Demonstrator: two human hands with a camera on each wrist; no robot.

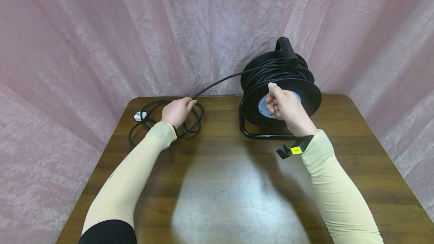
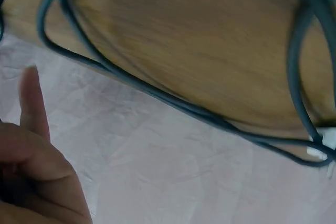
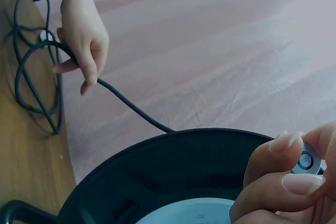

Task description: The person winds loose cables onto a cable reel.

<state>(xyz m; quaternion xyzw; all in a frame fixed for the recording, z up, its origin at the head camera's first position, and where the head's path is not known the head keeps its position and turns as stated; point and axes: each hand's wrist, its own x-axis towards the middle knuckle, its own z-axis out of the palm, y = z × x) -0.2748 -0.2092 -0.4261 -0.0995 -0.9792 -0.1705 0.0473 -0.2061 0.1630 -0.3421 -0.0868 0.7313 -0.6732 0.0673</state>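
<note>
A black cable reel [image 1: 306, 92] stands toward the back right of the table, turns of black cable wound on its drum. My right hand [image 1: 288, 110] grips the small grey crank knob [image 3: 306, 160] on its front face, fingers and thumb curled round it. One length of cable [image 1: 223, 81] runs from the drum leftward to my left hand [image 1: 177, 111], which holds it between thumb and curled fingers. Loose loops of that cable [image 2: 184, 107] lie on the table around the left hand. They end at a white plug [image 1: 139, 116], partly crossed by cable.
The reel rests on a black tubular frame [image 1: 268, 136] and has a black handle [image 1: 288, 52] on top. Behind the wooden table [image 1: 220, 191] hangs a pink curtain [image 1: 203, 29], close to its back edge.
</note>
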